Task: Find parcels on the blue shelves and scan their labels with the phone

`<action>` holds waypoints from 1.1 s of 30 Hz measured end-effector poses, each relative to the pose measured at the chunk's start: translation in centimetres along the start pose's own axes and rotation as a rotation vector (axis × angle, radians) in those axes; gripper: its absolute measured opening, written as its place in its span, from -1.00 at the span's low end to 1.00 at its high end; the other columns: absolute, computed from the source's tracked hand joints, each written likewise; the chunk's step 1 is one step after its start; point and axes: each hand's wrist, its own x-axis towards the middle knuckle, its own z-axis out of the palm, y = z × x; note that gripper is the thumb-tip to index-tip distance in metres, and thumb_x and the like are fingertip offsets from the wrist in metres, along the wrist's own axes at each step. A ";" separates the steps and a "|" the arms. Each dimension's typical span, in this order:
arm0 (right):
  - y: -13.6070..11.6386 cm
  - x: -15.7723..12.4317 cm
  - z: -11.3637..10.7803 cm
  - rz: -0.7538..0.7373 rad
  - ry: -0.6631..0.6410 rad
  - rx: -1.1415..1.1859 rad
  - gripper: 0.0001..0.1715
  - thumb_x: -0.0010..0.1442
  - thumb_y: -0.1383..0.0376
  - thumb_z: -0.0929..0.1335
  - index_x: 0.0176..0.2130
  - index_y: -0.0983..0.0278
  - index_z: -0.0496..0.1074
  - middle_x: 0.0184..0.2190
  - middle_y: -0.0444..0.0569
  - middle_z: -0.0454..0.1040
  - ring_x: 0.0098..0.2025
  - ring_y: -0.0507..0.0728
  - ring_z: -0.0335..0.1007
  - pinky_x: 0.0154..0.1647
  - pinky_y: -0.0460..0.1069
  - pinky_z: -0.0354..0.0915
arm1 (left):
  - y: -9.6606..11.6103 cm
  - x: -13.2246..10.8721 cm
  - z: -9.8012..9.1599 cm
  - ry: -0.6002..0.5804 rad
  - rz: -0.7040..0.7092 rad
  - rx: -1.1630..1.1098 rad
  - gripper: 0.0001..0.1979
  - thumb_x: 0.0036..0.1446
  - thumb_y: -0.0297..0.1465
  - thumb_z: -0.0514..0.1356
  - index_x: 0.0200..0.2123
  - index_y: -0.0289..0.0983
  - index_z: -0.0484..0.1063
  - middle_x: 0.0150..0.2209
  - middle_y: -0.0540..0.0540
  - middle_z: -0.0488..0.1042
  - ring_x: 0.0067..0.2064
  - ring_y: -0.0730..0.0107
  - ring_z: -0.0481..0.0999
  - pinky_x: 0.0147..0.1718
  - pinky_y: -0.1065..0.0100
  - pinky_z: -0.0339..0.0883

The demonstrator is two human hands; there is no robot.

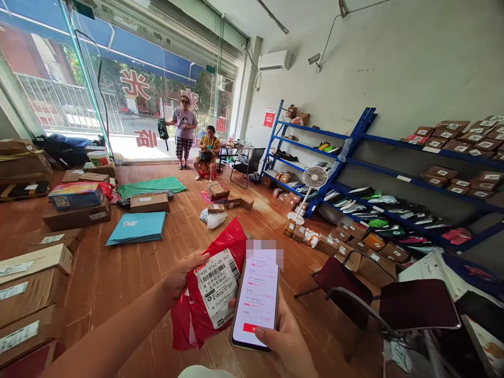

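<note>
Red parcel: crinkled, glossy plastic, located right of the left fingers; a flat white label is stuck on.
Left hand: parcel's left edge is gripped.
Right hand: smooth, slim, rectangular phone is clasped beneath the thumb.

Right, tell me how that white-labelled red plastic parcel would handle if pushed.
The red plastic parcel would probably flex, since it looks creased; might slide easily, looking glossy; and seems light, the left hand gripping one edge.

Parcel label: I read "920", "762-00 312", "转运中心"
Window: I make out "光"
Phone: too small for me
</note>
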 end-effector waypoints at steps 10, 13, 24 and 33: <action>-0.4 0.1 0.6 -0.012 0.069 0.030 0.38 -0.18 0.31 0.58 0.36 0.22 -0.23 0.23 0.27 0.33 0.16 0.41 0.39 0.14 0.26 0.31 | 0.0 0.2 -0.1 -0.074 0.025 0.097 -0.65 0.06 -0.32 0.35 -0.15 -0.47 0.60 -0.22 -0.36 0.64 -0.22 0.01 0.65 -0.19 0.17 0.55; -0.5 0.1 0.9 -0.009 0.085 0.041 0.40 -0.19 0.32 0.58 0.36 0.24 -0.24 0.24 0.28 0.32 0.15 0.41 0.40 0.13 0.26 0.31 | 0.1 0.4 -0.2 -0.071 0.017 0.098 -0.64 0.05 -0.30 0.36 -0.17 -0.48 0.61 -0.25 -0.36 0.64 -0.24 0.02 0.65 -0.20 0.18 0.55; -0.1 1.0 0.6 -0.013 0.083 0.055 0.38 -0.15 0.37 0.56 0.37 0.23 -0.26 0.23 0.27 0.34 0.15 0.40 0.41 0.10 0.23 0.34 | 0.5 0.7 -0.1 -0.066 0.007 0.086 -0.69 -0.01 -0.28 0.40 -0.27 -0.42 0.63 -0.35 -0.30 0.64 -0.31 0.06 0.65 -0.23 0.18 0.55; -0.2 2.3 0.1 -0.016 0.024 0.000 0.19 -0.10 0.38 0.54 0.32 0.26 -0.11 0.11 0.26 0.47 0.13 0.36 0.43 0.05 0.20 0.36 | 0.5 1.6 -1.6 -0.007 -0.020 0.051 -0.76 -0.01 -0.34 0.40 -0.29 -0.39 0.63 -0.36 -0.25 0.65 -0.34 0.12 0.64 -0.28 0.23 0.54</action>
